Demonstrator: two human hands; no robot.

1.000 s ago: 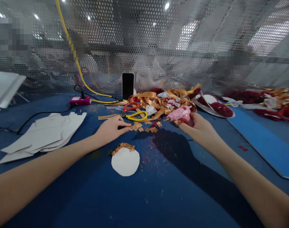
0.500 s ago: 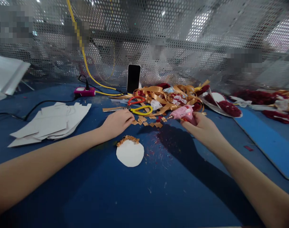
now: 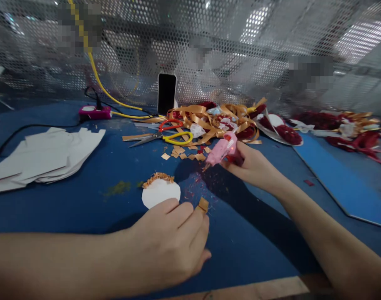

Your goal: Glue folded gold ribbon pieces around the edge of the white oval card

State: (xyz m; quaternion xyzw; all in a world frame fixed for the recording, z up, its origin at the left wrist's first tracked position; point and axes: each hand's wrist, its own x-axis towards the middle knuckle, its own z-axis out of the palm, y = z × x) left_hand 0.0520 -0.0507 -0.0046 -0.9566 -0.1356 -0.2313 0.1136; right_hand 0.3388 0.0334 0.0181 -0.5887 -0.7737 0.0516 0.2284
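Observation:
My left hand (image 3: 178, 237) is closed, with a small folded piece of gold ribbon (image 3: 203, 205) pinched at its fingers. Just behind it on the blue table lies a white round card disc (image 3: 159, 193), partly covered by my knuckles. Gold ribbon pieces (image 3: 159, 178) line the disc's far edge. My right hand (image 3: 245, 162) grips a pink glue gun (image 3: 221, 151), its nozzle tilted down to the left above the table. Between the gun and the scissors (image 3: 178, 137) are several loose gold ribbon squares (image 3: 178, 152).
Gold ribbon (image 3: 196, 110) and dark red scraps are heaped at the back. A phone (image 3: 167, 93) stands against the perforated metal screen. White card sheets (image 3: 49, 154) are stacked at left, near a magenta power socket (image 3: 95, 112). A blue board (image 3: 340, 179) lies at right.
My left hand has come from the ribbon squares toward me, now holding a ribbon piece in front of the disc. The glue gun has tipped nozzle-down and shifted slightly left.

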